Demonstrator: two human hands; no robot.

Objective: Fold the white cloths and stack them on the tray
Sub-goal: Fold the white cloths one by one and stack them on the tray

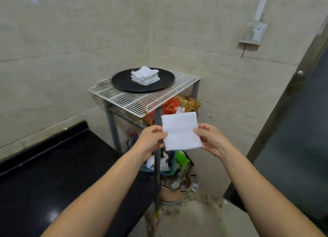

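Both hands hold one white cloth in the air, short of the tray.

The left hand (152,139) pinches the left edge of the cloth (181,131) and the right hand (211,139) pinches its right edge, nearer the camera than the black tray (122,80). A folded stack (144,75) sits on the tray, which rests on a wire rack (134,100). The cloth looks light, soft and limp, so it should crease easily; gripping at opposite edges or corners seems best.

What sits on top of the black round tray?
A stack of folded white cloths sits near the middle of the black tray. The tray surface beneath the stack is covered, so nothing there can be seen.
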